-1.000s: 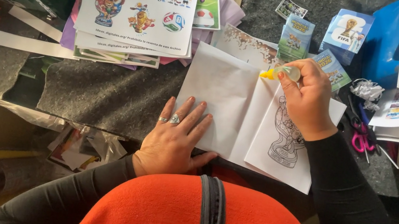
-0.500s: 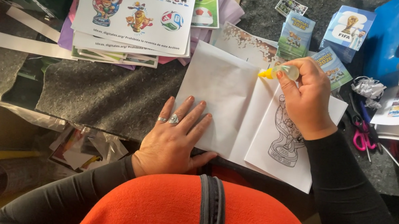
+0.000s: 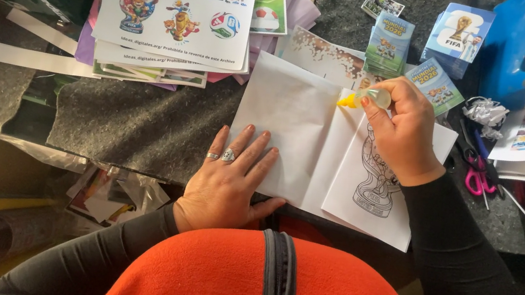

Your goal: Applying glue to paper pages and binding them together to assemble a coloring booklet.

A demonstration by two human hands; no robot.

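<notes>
While the left hand [image 3: 229, 181] lies flat with its fingers [image 3: 254, 150] spread wide, pressing down the lower edge of a folded white paper [image 3: 286, 130] near the middle of the frame, the right hand [image 3: 405, 131] is curled tightly around a small glue bottle [image 3: 365, 99] with a yellow nozzle, whose tip touches the paper's upper right edge, right where it overlaps a printed sheet with a trophy drawing [image 3: 377, 180]. Judging by how things lie, the gluing looks to be at an early point: the nozzle sits at the top of the seam, and I cannot make out any glue line along the rest of the edge below it, so most of that seam seems left to cover. The left hand grips nothing; it only holds the paper still, palm down, with rings on two fingers. The right hand's fingers are clenched on the bottle, thumb and forefinger close to the nozzle. Around the work, a stack of printed mascot sheets [image 3: 176, 7] lies at the upper left, small card packets [image 3: 391, 45] sit at the upper centre-right, and pink-handled scissors [image 3: 479, 178] rest at the right, all on a dark grey felt surface [image 3: 132, 127].
</notes>
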